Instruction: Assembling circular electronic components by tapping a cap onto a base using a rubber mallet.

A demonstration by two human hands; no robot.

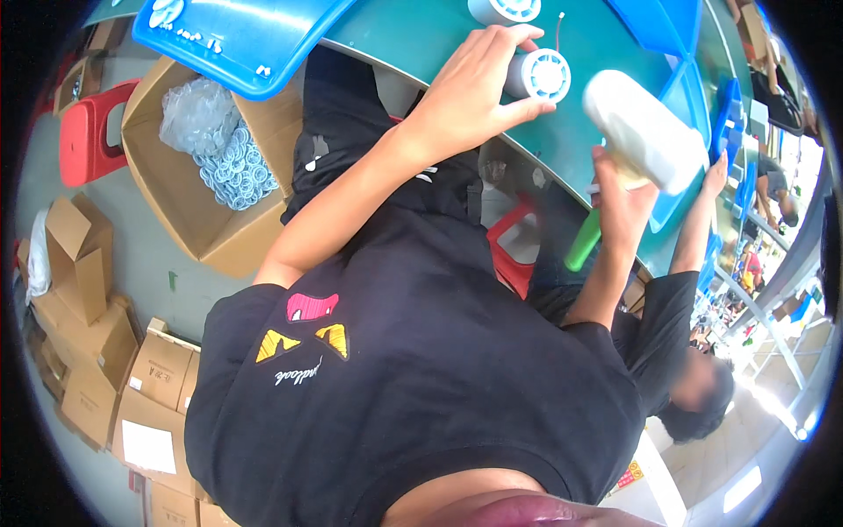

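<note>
Green counter (404, 39) carries the work. Left grip (465, 88) wraps a white cylinder (537, 77) at the counter's edge, thumb and fingers on opposite sides; right grip (622, 189) clasps a white-headed mallet (645, 132) close to its head, the green handle (584, 241) jutting below. The cylinder looks stiff, light and perhaps slippery, best held by its side wall, clear of the thin wire (559, 31). The mallet is probably head-heavy. Left forearm (351, 193) reaches diagonally forward; right elbow is bent. Farther out lies a blue tray (263, 53).
</note>
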